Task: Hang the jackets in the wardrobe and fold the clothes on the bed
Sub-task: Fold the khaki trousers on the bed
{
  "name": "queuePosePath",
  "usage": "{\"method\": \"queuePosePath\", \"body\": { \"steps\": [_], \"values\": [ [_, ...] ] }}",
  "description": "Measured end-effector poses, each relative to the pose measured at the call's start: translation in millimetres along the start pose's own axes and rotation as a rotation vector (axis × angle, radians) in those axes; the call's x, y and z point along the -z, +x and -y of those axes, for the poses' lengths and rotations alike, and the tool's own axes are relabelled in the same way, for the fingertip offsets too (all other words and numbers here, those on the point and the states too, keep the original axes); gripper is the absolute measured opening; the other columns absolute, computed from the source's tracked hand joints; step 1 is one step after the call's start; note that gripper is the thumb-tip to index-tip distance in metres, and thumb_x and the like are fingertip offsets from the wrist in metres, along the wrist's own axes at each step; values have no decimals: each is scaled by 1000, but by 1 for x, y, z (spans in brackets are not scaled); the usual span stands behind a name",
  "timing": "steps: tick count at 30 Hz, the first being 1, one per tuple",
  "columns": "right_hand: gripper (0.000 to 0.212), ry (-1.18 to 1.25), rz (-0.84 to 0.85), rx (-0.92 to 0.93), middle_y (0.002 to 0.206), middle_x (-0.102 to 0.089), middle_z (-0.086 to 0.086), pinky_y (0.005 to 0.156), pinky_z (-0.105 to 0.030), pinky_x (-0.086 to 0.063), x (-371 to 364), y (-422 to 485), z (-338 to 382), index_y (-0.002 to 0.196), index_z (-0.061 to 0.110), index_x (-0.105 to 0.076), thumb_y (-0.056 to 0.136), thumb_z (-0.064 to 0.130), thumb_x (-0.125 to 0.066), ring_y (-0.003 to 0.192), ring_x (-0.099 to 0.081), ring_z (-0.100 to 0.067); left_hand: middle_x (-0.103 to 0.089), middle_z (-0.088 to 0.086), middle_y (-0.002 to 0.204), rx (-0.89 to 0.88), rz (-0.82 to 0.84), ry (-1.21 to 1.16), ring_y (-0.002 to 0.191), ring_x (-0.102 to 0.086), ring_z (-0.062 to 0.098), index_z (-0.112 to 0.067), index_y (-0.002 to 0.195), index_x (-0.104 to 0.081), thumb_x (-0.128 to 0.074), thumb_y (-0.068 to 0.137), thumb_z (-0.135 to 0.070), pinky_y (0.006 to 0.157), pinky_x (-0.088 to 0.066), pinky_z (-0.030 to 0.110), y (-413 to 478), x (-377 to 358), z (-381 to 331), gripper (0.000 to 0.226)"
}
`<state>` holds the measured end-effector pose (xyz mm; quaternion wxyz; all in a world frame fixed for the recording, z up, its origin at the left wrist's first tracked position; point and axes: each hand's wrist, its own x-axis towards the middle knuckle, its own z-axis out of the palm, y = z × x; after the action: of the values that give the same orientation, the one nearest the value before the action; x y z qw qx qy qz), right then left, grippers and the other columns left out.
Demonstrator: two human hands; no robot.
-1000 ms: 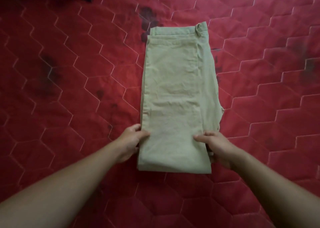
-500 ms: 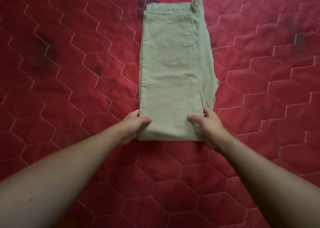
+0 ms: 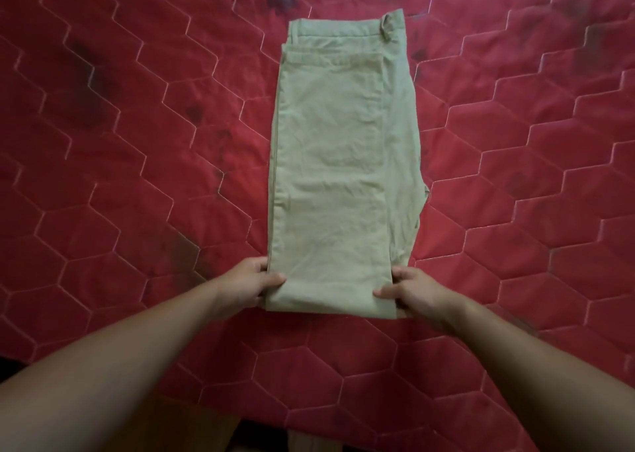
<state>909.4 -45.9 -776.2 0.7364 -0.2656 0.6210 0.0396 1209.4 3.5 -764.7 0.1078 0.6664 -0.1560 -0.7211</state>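
bedspread (image 3: 137, 149): red, quilted in pale hexagon stitching; it covers the bed and shows round the trousers on every side; dark blotches (image 3: 91, 73) lie well to the left of the trousers, and more sit just past their far end
left hand (image 3: 245, 285): at the near left corner of the trousers; its grip is clamped on the cloth, thumb lying on top, fingers curled at the side edge; the bare forearm reaches in from the lower left
trousers (image 3: 333, 163): khaki, folded lengthwise into a long narrow stack, lying flat on the bed; the waistband (image 3: 340, 30) is at the far end, with a belt loop (image 3: 388, 27) at its right corner; the near end is a straight edge between the two hands; a lower layer shows along the right side
right hand (image 3: 412, 292): at the near right corner of the trousers; its grip is clamped on the cloth, thumb on top and pointing toward the left hand, fingers wrapped at the side edge; the bare forearm comes in from the lower right
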Motion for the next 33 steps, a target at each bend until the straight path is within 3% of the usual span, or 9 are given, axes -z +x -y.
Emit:
{"method": "queuePosePath", "body": {
  "steps": [3, 7, 12, 15, 18, 23, 26, 29, 33],
  "values": [
    [33, -24, -3, 9, 110, -76, -10, 72, -32, -59, -4, -3, -7, 117, 7, -70, 87, -6, -69, 91, -73, -20, -75, -2, 105, -6, 40, 69, 85, -71, 2, -18, 119, -63, -61, 98, -8, 66, -54, 18, -7, 2, 10, 24],
    [22, -84, -44, 49, 80, -75, -1, 49, -20, -49, -8, -9, 3, 106, 2, -72, 84, 0, -75, 62, -69, -8, -77, 1, 101, -15, 10, 171, 89, -74, 9, -11, 113, -68, -69, 90, -4, 71, -59, 23, 0, 4, -2, 24],
    [5, 72, -118, 135, 86, -78, -9, 69, -40, -60, -9, 3, 60, 92, 9, -76, 90, 12, -73, 76, -75, -25, -75, 4, 111, -192, -178, 66, 97, -73, 16, -12, 113, -70, -67, 92, -10, 76, -58, 26, 28, 8, -64, 22],
    [5, 185, -164, 225, 80, -77, -8, 53, -27, -56, -3, 26, 118, 92, 9, -72, 93, 13, -69, 64, -74, -19, -75, 4, 110, -314, -297, 15, 95, -72, 17, -13, 117, -69, -66, 92, -13, 74, -56, 26, 59, 20, -115, 25],
    [12, 206, -251, 346, 89, -77, -8, 62, -30, -58, 4, 54, 171, 99, 7, -72, 94, 17, -69, 72, -75, -19, -75, 6, 106, -391, -365, -38, 92, -74, 19, -12, 114, -69, -62, 95, -17, 80, -60, 34, 83, 25, -156, 21],
    [16, 174, -340, 466, 100, -76, -12, 78, -39, -60, 10, 80, 229, 96, 8, -73, 95, 22, -64, 90, -73, -29, -72, -2, 100, -525, -460, -98, 84, -70, 10, -18, 115, -62, -54, 100, -18, 67, -59, 25, 97, 25, -208, 17],
    [18, 135, -409, 530, 84, -73, -4, 57, -24, -54, 16, 81, 256, 84, 15, -68, 99, 17, -59, 75, -68, -20, -71, -4, 89, -577, -520, -121, 73, -67, 6, -16, 111, -61, -54, 98, -9, 63, -57, 22, 98, 30, -233, 16],
    [23, 133, -450, 580, 81, -70, 0, 65, -29, -54, 27, 79, 282, 77, 18, -66, 99, 16, -58, 74, -66, -16, -72, -2, 91, -614, -513, -123, 74, -69, 6, -12, 115, -60, -54, 99, -7, 66, -58, 21, 97, 39, -260, 17],
    [24, 28, -520, 604, 70, -61, 5, 47, -21, -44, 36, 86, 308, 75, 21, -60, 95, 9, -58, 61, -59, -12, -69, 3, 94, -589, -494, -14, 83, -68, 16, -9, 123, -58, -55, 97, -5, 69, -56, 23, 110, 55, -285, 27]
  ]
}}
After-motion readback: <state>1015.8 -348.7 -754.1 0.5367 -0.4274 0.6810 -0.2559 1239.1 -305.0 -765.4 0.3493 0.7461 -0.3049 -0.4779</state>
